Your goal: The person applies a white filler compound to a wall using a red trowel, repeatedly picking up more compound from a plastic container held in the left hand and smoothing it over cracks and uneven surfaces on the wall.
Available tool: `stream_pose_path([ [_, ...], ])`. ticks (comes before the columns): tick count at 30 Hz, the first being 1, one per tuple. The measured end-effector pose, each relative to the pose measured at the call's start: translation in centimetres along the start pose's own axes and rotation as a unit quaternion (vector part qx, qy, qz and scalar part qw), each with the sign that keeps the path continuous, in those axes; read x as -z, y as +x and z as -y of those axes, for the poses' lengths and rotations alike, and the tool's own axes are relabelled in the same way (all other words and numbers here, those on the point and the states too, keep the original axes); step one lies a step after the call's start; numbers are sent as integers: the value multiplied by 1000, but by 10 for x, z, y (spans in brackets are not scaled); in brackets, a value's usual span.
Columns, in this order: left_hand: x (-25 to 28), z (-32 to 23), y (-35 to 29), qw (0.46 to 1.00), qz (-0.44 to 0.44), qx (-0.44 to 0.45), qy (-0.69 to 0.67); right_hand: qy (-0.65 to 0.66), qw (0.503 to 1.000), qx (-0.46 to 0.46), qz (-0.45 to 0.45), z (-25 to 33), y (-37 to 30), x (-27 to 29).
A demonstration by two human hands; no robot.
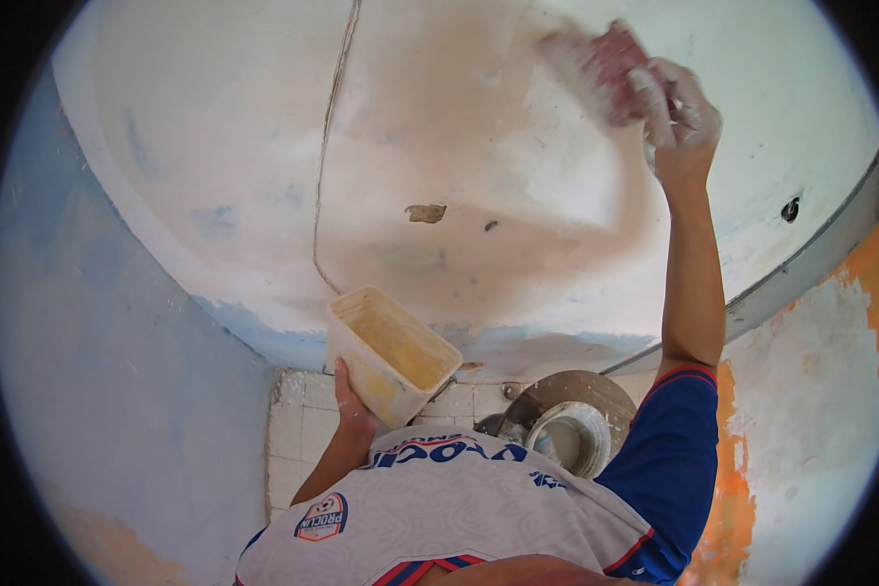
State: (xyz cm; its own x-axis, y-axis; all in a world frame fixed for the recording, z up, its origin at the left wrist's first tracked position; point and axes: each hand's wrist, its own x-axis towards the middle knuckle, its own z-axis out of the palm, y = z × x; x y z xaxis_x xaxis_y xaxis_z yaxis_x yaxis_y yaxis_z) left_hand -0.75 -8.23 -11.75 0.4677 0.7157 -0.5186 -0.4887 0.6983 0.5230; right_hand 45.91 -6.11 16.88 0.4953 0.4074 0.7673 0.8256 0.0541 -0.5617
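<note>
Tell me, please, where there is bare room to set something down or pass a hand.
Tiles show bare between the blue wall and the left hand. A hand could likely pass between the container and the right hand. It's crowded around the bucket.

Left of the right hand (684,112), free room spans the wall (518,166) down to the blocking tub (363,369).

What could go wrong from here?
The tub is held at its side by the left hand, so it might tip or slip. The right hand is smeared with white residue, so the reddish pad could slide from its fingers. The open white bucket below, partly hidden by the shirt, might get bumped.
</note>
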Motion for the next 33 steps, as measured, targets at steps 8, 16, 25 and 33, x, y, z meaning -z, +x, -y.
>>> stream_pose_path([
  [8,-13,-2,-1,1000,-13,16,-3,-72,994,83,-20,-3,6,2],
  [16,-15,-2,1,1000,-3,14,-14,-205,920,321,97,-18,-25,-9],
  [25,-16,-3,-1,1000,-8,15,-20,-160,951,246,99,-28,-44,-9],
  [33,-17,-6,-4,1000,5,3,-22,-122,964,189,143,-24,-51,-9],
])
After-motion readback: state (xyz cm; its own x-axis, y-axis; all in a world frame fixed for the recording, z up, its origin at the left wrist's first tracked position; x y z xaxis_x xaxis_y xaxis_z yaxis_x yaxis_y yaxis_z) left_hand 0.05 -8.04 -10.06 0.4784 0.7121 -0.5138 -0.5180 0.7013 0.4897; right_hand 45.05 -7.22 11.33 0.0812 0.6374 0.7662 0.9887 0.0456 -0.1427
